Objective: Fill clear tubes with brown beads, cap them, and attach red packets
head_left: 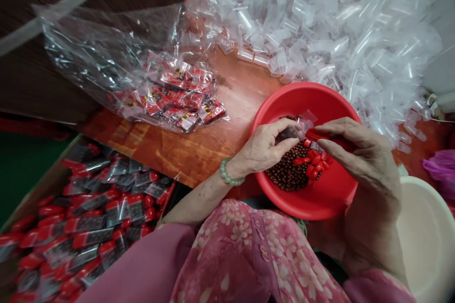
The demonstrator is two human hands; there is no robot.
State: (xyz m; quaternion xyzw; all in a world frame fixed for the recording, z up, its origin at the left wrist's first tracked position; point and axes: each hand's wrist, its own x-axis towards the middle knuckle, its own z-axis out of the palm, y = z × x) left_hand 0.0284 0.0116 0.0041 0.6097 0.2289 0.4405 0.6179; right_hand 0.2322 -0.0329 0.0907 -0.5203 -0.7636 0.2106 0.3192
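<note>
Dark brown beads (286,175) are seen heaped in a red plastic basin (305,97), with a few red capsule-shaped pieces (313,163) lying on top of them. Over the basin, the left hand (265,149), a green bead bracelet (227,173) at its wrist, is curled narrowly around a small clear plastic bag (304,120), in which dark contents can be glimpsed. A red elongated piece (329,138) is pinched by the right hand (359,151), its full shape partly hidden by the fingers. Keeping both hands low over the basin would appear to be the sound way of working, so that any slipped bead is caught there. Beyond the basin, loose clear plastic bags (320,23) are piled, and to its left, a clear sack of red printed packets (181,94) lies on the wooden surface (199,151). A box of red-capped packets (81,227) is placed nearer the person at the lower left, while a cream basin (426,236) stands to the right.
</note>
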